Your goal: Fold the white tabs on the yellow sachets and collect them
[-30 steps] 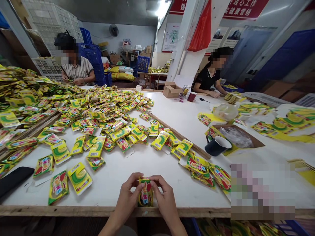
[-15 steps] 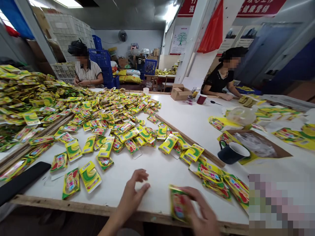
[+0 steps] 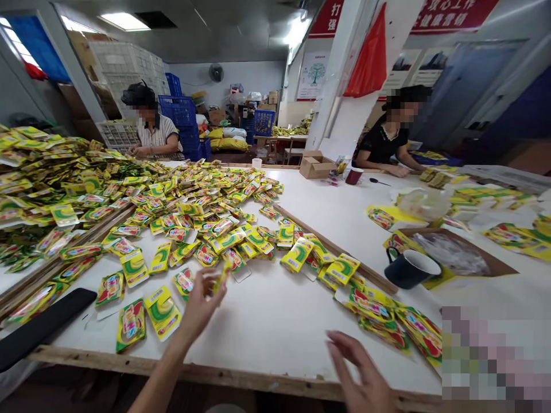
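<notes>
My left hand (image 3: 202, 301) is closed on a small yellow packet (image 3: 222, 277), raised edge-on over the near side of the loose pile. To the right, above the table's front edge, my right hand (image 3: 359, 370) has its thumb and fingers apart, with nothing between them. Below and left of my left hand lie a yellow-green packet (image 3: 162, 312) and a packet with red fruit print (image 3: 131, 325). A large heap of similar packets (image 3: 206, 195) spreads behind. Several more packets (image 3: 370, 304) lie in a stack nearest my right hand.
A dark mug (image 3: 411, 269) stands beside a cut-open carton (image 3: 495, 269) on the right. A black phone-like slab (image 3: 47, 327) lies at the left edge. Wooden strips (image 3: 361, 265) divide the white table (image 3: 267, 321). Two people (image 3: 157, 135) work across the table.
My left hand has moved left and forward and taken hold of a packet. The packet that was in my right hand is no longer there, and that hand is now open.
</notes>
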The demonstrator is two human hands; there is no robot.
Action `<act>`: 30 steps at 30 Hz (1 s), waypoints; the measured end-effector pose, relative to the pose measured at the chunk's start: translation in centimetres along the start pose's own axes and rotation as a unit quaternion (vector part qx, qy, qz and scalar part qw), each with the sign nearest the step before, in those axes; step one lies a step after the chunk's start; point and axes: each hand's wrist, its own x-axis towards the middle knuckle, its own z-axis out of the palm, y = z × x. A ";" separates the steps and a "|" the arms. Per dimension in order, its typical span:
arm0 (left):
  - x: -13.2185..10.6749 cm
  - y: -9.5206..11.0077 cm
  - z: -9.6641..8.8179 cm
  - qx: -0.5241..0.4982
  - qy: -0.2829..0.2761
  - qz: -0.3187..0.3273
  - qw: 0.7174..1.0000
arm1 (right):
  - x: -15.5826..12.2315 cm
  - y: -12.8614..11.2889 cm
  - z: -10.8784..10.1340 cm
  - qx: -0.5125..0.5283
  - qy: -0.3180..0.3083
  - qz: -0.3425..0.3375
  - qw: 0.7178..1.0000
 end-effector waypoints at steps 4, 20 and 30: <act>-6.2 0.9 5.2 -0.235 -0.200 -0.075 0.948 | 0.1 -2.7 8.1 0.215 -0.095 0.030 0.972; -7.0 -0.5 7.4 -0.167 -0.242 0.008 0.956 | -1.3 -1.8 8.0 0.169 -0.088 -0.014 0.982; -6.1 0.2 7.8 -0.147 -0.216 0.059 0.963 | 0.8 -2.3 7.6 0.146 -0.106 -0.065 0.981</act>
